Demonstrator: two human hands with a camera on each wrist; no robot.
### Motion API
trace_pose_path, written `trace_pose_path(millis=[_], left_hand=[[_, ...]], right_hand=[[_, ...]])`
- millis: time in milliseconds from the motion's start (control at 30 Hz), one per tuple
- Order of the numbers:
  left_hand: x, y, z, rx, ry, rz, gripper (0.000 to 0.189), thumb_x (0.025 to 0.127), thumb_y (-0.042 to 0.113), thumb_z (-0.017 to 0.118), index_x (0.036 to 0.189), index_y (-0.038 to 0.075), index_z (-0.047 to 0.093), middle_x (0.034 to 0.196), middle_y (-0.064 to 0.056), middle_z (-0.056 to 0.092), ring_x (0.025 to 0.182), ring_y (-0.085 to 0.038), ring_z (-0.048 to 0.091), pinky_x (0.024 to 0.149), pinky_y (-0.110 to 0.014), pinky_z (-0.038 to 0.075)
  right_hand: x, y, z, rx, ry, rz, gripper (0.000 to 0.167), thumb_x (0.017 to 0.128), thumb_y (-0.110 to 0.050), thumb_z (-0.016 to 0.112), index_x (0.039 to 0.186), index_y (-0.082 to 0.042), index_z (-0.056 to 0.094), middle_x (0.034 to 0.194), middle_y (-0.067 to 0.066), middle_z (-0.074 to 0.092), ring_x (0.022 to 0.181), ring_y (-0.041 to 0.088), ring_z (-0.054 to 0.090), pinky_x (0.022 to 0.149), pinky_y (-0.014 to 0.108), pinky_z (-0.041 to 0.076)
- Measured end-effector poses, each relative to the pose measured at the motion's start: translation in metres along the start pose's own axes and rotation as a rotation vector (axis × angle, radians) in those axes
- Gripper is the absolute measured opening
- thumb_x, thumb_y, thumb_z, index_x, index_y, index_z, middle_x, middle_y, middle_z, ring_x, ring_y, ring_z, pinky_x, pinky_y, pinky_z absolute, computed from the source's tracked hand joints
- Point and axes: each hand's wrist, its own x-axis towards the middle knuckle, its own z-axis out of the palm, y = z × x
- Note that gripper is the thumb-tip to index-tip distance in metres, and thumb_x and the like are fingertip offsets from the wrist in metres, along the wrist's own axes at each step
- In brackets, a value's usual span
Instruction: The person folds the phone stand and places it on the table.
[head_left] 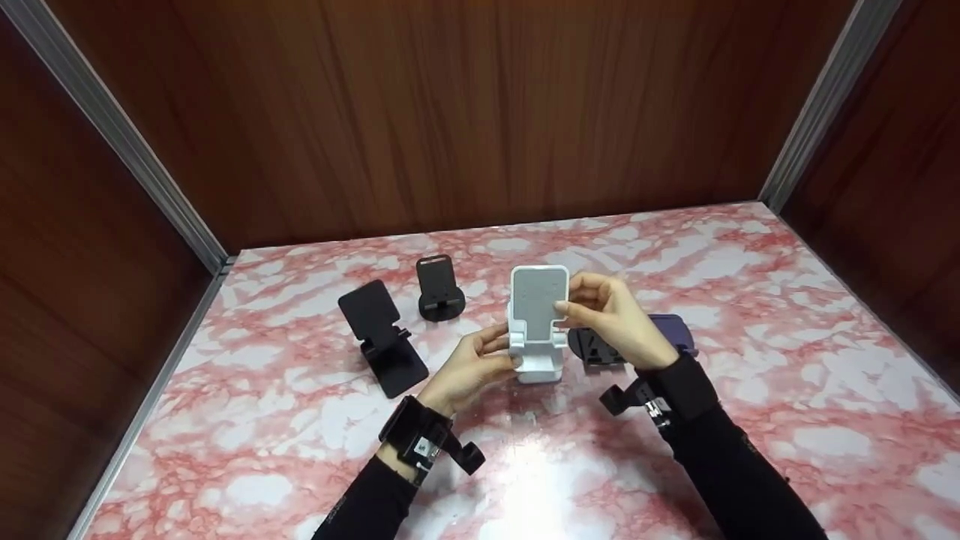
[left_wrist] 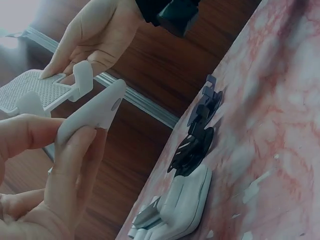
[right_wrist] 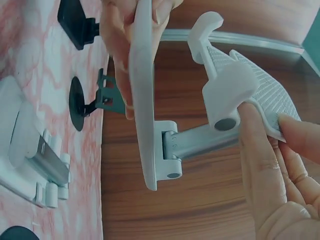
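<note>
A white folding phone stand [head_left: 536, 289] with a grey ridged pad is held up in front of me by both hands. My left hand [head_left: 472, 367] pinches its flat base plate [right_wrist: 143, 100] between thumb and fingers. With thumb on the pad and fingers behind, my right hand [head_left: 622, 322] grips the edge of the cradle plate [right_wrist: 277, 95]. A silver hinge arm [right_wrist: 205, 144] joins the two plates, which stand spread apart at an angle. Below them, a second white phone stand [left_wrist: 187, 205] lies folded on the table.
On the left stands a black phone stand [head_left: 371, 315], with a smaller round-based black stand [head_left: 436, 277] behind it. A black stand [head_left: 592, 349] and a purple stand [head_left: 673, 330] are partly hidden by my right hand. Wooden panels [head_left: 480, 120] enclose the marbled table [head_left: 262, 435].
</note>
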Motion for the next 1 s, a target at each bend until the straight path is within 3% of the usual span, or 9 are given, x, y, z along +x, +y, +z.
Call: trace_pose_path(millis=[267, 400, 567, 667, 1000], left_hand=[[-0.001, -0.002, 0.000, -0.016, 0.002, -0.036, 0.061, 0.085, -0.015, 0.053, 0.141, -0.015, 0.031, 0.125, -0.022, 0.056, 0.102, -0.024, 0.061, 0.091, -0.035, 0.052], [-0.001, -0.003, 0.000, -0.026, -0.003, -0.041, 0.062, 0.085, -0.015, 0.052, 0.142, -0.015, 0.029, 0.127, -0.024, 0.055, 0.102, -0.024, 0.060, 0.091, -0.035, 0.052], [-0.001, -0.003, 0.002, -0.028, -0.015, -0.044, 0.060, 0.086, -0.014, 0.053, 0.142, -0.015, 0.030, 0.127, -0.022, 0.055, 0.105, -0.025, 0.060, 0.090, -0.033, 0.052], [-0.001, -0.003, 0.003, -0.024, -0.022, -0.042, 0.060, 0.086, -0.014, 0.053, 0.142, -0.014, 0.030, 0.127, -0.022, 0.055, 0.105, -0.025, 0.060, 0.090, -0.034, 0.052], [-0.002, -0.004, 0.005, 0.000, -0.031, -0.050, 0.058, 0.085, -0.014, 0.052, 0.140, -0.014, 0.033, 0.122, -0.018, 0.058, 0.099, -0.021, 0.061, 0.086, -0.032, 0.054]], right_hand=[[0.002, 0.003, 0.004, -0.173, 0.048, -0.100, 0.017, 0.088, 0.004, 0.067, 0.102, 0.011, 0.060, 0.101, 0.017, 0.063, 0.095, 0.024, 0.062, 0.086, 0.032, 0.054], [0.003, 0.007, 0.006, -0.108, 0.048, -0.074, 0.037, 0.088, 0.003, 0.067, 0.121, 0.008, 0.051, 0.117, 0.018, 0.058, 0.112, 0.026, 0.055, 0.097, 0.034, 0.048], [0.003, 0.011, 0.005, 0.000, -0.071, 0.003, 0.062, 0.089, 0.003, 0.066, 0.143, 0.001, 0.036, 0.131, 0.020, 0.053, 0.121, 0.031, 0.052, 0.098, 0.039, 0.047], [0.003, 0.013, 0.004, 0.007, -0.102, -0.003, 0.064, 0.087, 0.004, 0.068, 0.143, 0.004, 0.037, 0.130, 0.021, 0.054, 0.119, 0.032, 0.054, 0.098, 0.040, 0.047], [0.005, 0.017, 0.003, -0.107, -0.071, -0.036, 0.057, 0.079, 0.005, 0.075, 0.131, 0.007, 0.051, 0.117, 0.019, 0.062, 0.106, 0.033, 0.063, 0.087, 0.039, 0.054]])
